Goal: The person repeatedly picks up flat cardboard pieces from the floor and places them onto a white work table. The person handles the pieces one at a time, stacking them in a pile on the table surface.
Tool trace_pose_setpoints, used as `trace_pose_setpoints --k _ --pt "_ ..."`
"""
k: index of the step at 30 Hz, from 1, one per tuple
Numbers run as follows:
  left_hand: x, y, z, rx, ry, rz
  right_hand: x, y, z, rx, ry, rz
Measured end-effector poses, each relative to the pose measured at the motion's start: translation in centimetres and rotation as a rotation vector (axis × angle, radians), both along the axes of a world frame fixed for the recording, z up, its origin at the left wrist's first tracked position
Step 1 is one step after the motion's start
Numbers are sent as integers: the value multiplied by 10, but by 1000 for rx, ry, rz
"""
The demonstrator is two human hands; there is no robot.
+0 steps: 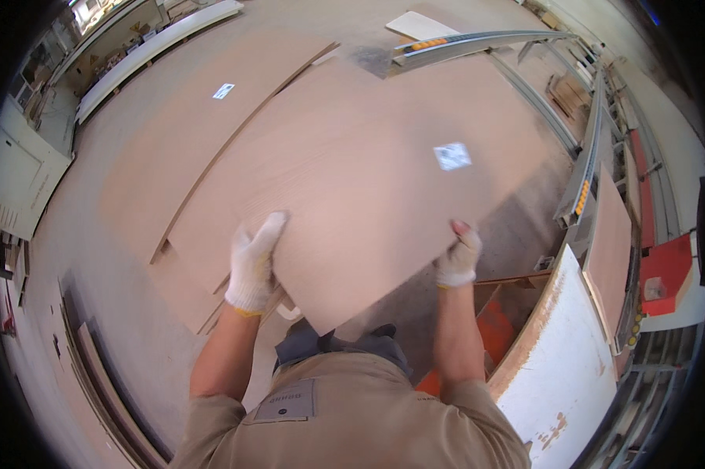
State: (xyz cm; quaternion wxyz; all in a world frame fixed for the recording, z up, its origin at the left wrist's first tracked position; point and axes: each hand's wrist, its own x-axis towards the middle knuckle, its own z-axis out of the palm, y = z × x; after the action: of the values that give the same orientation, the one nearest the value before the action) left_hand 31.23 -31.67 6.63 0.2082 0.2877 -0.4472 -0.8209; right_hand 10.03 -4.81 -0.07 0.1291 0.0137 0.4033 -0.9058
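In the head view, a large wooden panel [368, 187] is held over the floor [110, 258], above stacked boards [188, 148]. Its near edge is gripped by the gloved left hand [252, 266] and right hand [458, 258], fingers curled around it.

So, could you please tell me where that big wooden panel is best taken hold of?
Probably at its near edge, from the person's side, one hand toward each near corner, as the left hand and right hand grip now. The panel is broad, thin and flat, so a wide two-handed hold likely steadies it.
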Motion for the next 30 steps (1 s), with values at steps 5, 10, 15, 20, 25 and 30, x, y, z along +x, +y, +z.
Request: trace_pose_setpoints --k 5,10,15,20,25,30 --pt "80 -41 -30 -190 -256 221 14 -118 -34 -2 -101 328" --pt "117 -84 -17 -83 -737 -115 17 -160 -59 27 -98 368" --pt "127 -107 -30 -640 -1051 -185 -19 -166 -63 712 43 491" --pt "147 -151 -58 -762 -1175 522 -18 -167 -24 1066 56 610" --pt "159 -255 -122 -771 -1044 866 -9 -185 -19 1014 -2 714" --pt "173 -320 -130 -840 -1053 752 -9 -195 -21 947 -108 849"
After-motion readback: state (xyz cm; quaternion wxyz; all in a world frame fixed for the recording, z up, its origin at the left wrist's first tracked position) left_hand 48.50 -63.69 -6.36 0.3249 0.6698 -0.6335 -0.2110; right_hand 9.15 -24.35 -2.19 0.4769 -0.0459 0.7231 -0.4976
